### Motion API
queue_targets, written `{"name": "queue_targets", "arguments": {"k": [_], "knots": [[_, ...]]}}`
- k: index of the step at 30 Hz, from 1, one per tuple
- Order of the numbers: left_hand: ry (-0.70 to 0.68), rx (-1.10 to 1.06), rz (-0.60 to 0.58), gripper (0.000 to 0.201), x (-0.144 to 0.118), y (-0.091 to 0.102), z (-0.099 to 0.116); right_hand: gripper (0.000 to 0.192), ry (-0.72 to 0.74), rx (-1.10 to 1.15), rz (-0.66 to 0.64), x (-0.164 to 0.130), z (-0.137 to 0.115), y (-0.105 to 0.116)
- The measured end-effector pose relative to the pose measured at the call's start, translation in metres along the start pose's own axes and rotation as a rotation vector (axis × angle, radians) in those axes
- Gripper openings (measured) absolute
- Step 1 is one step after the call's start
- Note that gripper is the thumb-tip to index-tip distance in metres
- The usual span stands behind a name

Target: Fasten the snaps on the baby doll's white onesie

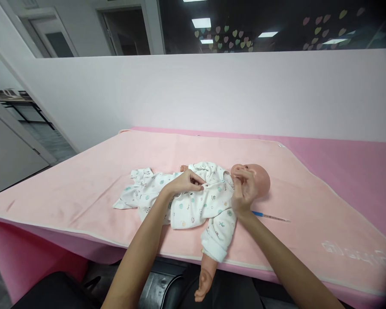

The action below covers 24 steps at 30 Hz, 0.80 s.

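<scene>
A baby doll [264,180] lies on its back, its head to the right, dressed in a white printed baby shirt [188,210] and matching trousers [128,197]. My left hand [187,182] is closed at the front of the shirt, thumb and finger pinching the cloth at the chest. Beside the doll's chin and collar is my right hand [244,193], its fingers drawn together; what they hold, if anything, is hidden. The doll's near arm [206,274] hangs over the table edge from a rolled sleeve. A blue-ended thermometer [272,217] lies just right of my right wrist.
A pale pink blanket [83,171] covers the table, over a darker pink cloth [357,171]. Behind stands a white wall [212,94] with a window above it. Black chair parts [58,292] show below the front edge.
</scene>
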<state>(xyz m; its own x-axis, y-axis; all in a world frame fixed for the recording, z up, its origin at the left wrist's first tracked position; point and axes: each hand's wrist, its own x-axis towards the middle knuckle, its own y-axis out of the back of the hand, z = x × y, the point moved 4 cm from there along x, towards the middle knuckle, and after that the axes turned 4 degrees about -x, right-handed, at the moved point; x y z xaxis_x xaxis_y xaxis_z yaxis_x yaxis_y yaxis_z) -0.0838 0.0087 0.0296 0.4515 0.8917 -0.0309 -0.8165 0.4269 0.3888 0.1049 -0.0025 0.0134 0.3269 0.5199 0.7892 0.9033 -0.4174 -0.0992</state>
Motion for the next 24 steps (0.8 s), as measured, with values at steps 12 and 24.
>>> {"name": "queue_targets", "arguments": {"k": [12,24], "knots": [[-0.022,0.031,-0.054,0.027,0.000,-0.001,0.001,0.031,0.456,-0.174,-0.623,-0.024,-0.020,-0.029],[-0.051,0.077,-0.022,0.030,0.000,-0.001,0.001,0.014,0.308,-0.253,-0.612,-0.022,-0.014,-0.030]]}}
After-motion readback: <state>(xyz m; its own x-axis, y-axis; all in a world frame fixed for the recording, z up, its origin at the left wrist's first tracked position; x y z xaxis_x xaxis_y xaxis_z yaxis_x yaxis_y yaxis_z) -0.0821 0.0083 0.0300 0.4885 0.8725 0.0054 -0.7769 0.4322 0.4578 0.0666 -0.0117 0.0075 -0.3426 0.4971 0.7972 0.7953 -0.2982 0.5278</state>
